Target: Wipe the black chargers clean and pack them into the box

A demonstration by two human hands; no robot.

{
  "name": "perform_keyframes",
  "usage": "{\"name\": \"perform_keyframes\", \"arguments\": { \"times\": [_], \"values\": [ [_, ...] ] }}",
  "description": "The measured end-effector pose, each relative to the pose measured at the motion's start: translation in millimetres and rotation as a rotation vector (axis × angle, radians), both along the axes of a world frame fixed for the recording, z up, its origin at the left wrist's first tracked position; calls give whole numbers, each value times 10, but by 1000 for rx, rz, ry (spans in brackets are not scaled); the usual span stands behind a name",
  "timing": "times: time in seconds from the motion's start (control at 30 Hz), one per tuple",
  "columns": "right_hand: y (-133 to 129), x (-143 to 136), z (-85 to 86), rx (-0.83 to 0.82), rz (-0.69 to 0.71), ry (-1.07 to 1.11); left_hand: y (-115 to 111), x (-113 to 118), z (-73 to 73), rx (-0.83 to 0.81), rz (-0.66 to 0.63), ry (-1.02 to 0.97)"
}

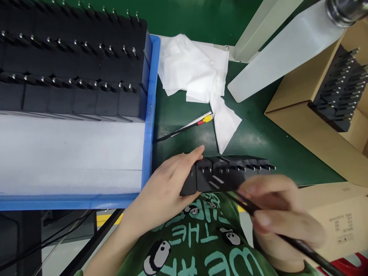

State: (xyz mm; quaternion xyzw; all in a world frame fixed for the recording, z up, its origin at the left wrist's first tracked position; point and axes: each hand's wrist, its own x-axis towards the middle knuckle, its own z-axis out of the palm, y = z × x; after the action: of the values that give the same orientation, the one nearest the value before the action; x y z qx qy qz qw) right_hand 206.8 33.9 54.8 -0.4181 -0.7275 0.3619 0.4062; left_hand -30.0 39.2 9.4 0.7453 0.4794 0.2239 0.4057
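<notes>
Several black plug power adapters (230, 174) stand side by side in a row at the table's near edge, metal pins facing away from me. My left hand (169, 178) wraps round the left end of this row, thumb and fingers on either side of the end adapter. In my right hand (283, 214) is a slim black pen-like tool (301, 247), pinched between thumb and fingers. Its front end points at the middle of the row; two pale streaks show there, blurred by motion. Whether the tip touches an adapter I cannot tell.
On the left, a blue tray (148, 153) holds rows of black adapters over white sheet. White wipes (189, 69) and a cable with yellow and red ends (205, 119) lie behind the row. A cardboard box (304, 126) with adapters and a pale grey lamp-like arm (287, 50) stand right.
</notes>
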Motion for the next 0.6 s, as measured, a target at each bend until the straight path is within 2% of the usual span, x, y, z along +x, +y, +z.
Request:
{"name": "perform_keyframes", "arguments": {
  "times": [0.13,0.3,0.6],
  "values": [
    [-13,-190,-167,-41,139,105,-6,2,1,-15,-11,3],
    [-29,-222,-353,32,68,148,-19,2,-4,-11,-9,12],
    [-16,-239,-356,76,65,60,-9,-3,-1,-28,-10,12]
  ]
}}
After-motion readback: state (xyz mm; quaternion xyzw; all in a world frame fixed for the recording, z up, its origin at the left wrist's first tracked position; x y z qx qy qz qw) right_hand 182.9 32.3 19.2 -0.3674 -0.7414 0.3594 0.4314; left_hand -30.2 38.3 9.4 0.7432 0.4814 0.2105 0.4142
